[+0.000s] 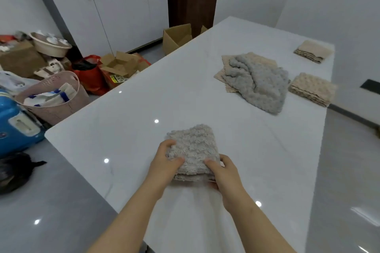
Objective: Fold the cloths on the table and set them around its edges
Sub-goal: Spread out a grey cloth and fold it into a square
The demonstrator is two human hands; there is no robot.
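Observation:
A folded light grey fluffy cloth (193, 148) lies on the white table (144, 109) near its front. My left hand (164, 162) grips the cloth's left side, thumb on top. Its right near corner is pinched by my right hand (224, 172). Farther back lies a rumpled grey cloth (257, 82) on top of flat beige cloths (223, 72). Two folded beige cloths sit along the right edge, one nearer (312, 89) and one at the far corner (313, 51).
Left of the table on the floor stand a pink laundry basket (51, 96), a blue case (14, 121), a red bag (90, 74) and open cardboard boxes (123, 65). White cupboards (115, 6) line the back wall.

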